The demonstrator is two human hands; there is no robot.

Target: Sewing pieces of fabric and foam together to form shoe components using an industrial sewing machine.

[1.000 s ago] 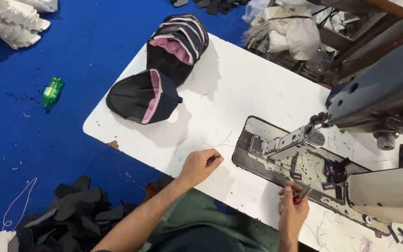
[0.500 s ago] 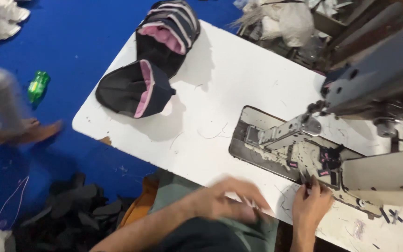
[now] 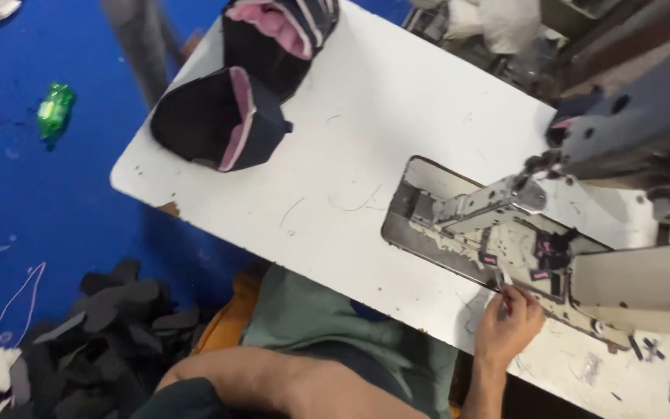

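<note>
My right hand (image 3: 508, 324) rests at the near edge of the white table (image 3: 366, 116), against the metal bed (image 3: 443, 217) of a grey sewing machine (image 3: 630, 132). Its fingers are pinched on a small snipping tool (image 3: 502, 301), held just below the needle area. My left hand is out of sight; only my bare left forearm (image 3: 273, 384) shows, low across my lap over green cloth (image 3: 312, 322). A black cap with pink lining (image 3: 219, 120) lies at the table's far left corner, with a stack of similar caps (image 3: 281, 31) behind it.
On the blue floor, a heap of black fabric pieces (image 3: 118, 326) lies to my left, and a green bottle (image 3: 54, 109) further off. Another person's blurred leg (image 3: 145, 46) stands beside the table's far corner. Bundled pale cloth (image 3: 505, 23) sits behind the table.
My left hand has left the tabletop and dropped toward my lap, out of view. My right hand stays at the machine bed. A person has walked across the blue floor toward the table.
</note>
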